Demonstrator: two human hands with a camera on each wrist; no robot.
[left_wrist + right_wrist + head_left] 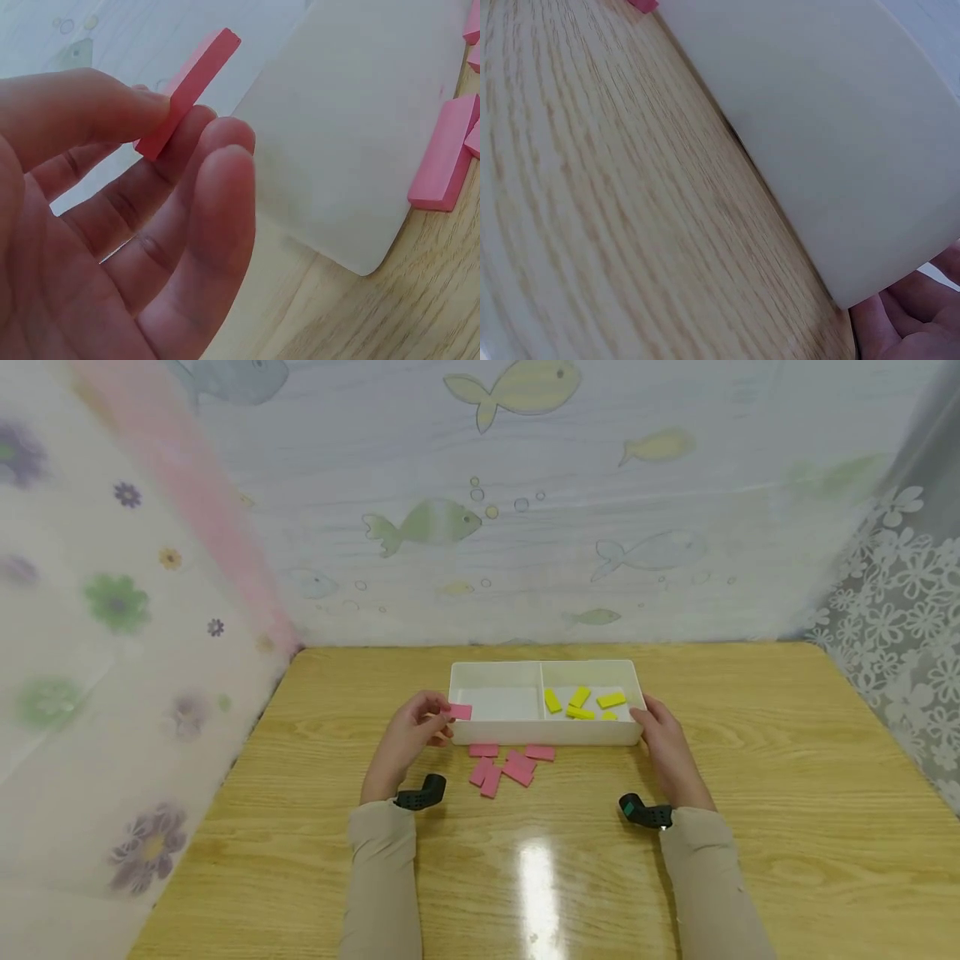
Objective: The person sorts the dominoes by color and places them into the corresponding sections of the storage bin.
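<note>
the left hand (408,739) pinches a pink block (460,712) between thumb and fingertips, holding it at the left end of the white divided tray (545,670), over the rim of the left compartment. the left wrist view shows the grip up close: the thumb presses the pink block (187,90) against the index finger (176,169), the block tilted with its far end raised and the other fingers loosely curled beneath. this view also shows the tray's outer wall (352,135) just beyond the fingers.

the right hand (663,743) rests against the tray's right end, fingers curled round its front corner. the right wrist view shows only the tray wall (817,127), the wood grain of the table (592,225) and a sliver of palm (907,330) at the lower right, so the grip itself reads better from the head view.

only the head view shows what the tray holds: the left compartment has no blocks in it, while the right one holds several yellow blocks (581,702). a loose cluster of pink blocks (506,764) lies on the table just in front of the tray, between the two hands. a few of them (442,157) appear at the right edge of the left wrist view.
</note>
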